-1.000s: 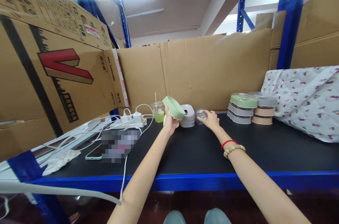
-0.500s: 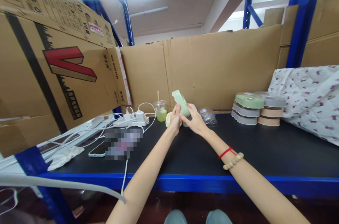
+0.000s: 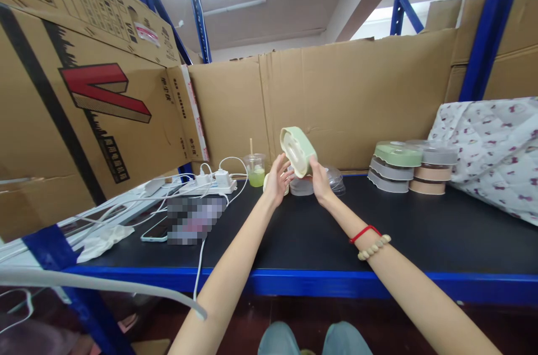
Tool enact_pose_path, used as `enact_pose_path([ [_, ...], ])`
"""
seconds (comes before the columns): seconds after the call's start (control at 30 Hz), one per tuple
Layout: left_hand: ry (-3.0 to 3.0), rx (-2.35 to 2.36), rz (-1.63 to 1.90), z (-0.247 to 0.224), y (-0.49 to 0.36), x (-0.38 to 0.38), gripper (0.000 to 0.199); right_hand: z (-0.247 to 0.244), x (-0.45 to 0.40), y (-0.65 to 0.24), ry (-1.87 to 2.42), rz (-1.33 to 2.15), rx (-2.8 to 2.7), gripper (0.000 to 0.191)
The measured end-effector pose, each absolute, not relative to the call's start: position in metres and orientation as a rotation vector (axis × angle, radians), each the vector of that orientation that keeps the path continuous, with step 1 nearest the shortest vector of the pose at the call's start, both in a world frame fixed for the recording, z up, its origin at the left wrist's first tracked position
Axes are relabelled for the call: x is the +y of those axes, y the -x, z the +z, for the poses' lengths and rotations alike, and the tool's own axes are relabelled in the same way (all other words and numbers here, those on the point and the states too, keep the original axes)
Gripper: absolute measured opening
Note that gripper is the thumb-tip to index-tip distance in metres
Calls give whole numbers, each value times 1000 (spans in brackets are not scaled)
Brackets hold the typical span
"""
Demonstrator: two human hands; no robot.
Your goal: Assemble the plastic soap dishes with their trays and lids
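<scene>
A pale green shell (image 3: 303, 145), smooth and plastic-looking, with rounded corners and a wavy rim, is tilted above a matte black tabletop (image 3: 399, 232), its hollow, lighter side turned toward the left hand (image 3: 276, 182). The right hand (image 3: 320, 178) grips the shell's lower right end, fingers closed on it, a red cord (image 3: 363, 233) and a bracelet of pale beads (image 3: 374, 247) at the wrist. The left hand is open beside the shell, fingers parted and slightly curled, holding nothing visible; whether its fingertips touch the shell cannot be told. Behind the hands sit a rounded grey stack (image 3: 301, 187), partly hidden, and thin, clear domed covers (image 3: 336, 178). At right, scallop-edged green, grey and peach pieces (image 3: 390, 170) rise in two stacks beside puckered, printed white fabric (image 3: 491, 153). Creased brown cardboard (image 3: 357, 103) walls the back.
</scene>
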State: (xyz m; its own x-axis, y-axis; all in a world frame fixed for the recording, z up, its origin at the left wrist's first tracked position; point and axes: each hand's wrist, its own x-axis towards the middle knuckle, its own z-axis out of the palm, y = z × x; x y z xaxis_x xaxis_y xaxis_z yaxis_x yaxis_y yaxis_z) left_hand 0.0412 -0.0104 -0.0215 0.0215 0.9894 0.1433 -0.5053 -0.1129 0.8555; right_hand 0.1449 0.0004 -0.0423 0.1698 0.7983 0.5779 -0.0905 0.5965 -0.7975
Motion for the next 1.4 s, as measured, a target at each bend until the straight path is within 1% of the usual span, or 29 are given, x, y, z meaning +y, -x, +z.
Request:
enact_pose_path([
  [0.07, -964, 655, 1434, -21, -41, -11, 43, -39, -1, -145, 690, 766, -1190, 60],
  [0.27, -1059, 633, 1432, -27, -41, -6, 49, -37, -5, -146, 697, 822, -1247, 51],
  [0.43, -1102, 605, 1429, -29, -39, -4, 53, -38, -3, -145, 681, 836, -1211, 50],
  [0.57, -1078, 610, 1425, -28, -39, -6, 50, -38, -4, -144, 698, 874, -1201, 49],
  [0.77, -937, 571, 1450, -27, -37, -5, 38, -35, -8, -146, 705, 895, -1180, 46],
  [0.87, -850, 498, 1451, -25, -32, -8, 38, -34, -5, -149, 683, 922, -1089, 48],
  [0.93, -788, 447, 1470, -22, -29, -10, 38, -34, -1, -152, 698, 862, -1016, 51],
  [1.03, -713, 428, 1528, -17, -23, -10, 34, -36, 6, -159, 800, 663, -963, 54],
  [1.2, -779, 615, 1640, -18, -18, -2, 18, -43, 9, -170, 1096, 274, -966, 46],
  [1.3, -946, 921, 1682, -24, -19, 4, 23, -49, 11, -171, 1166, 129, -1052, 44],
  [1.4, -1045, 1187, 1720, -31, -19, 8, 36, -58, 17, -169, 1172, 33, -1169, 48],
])
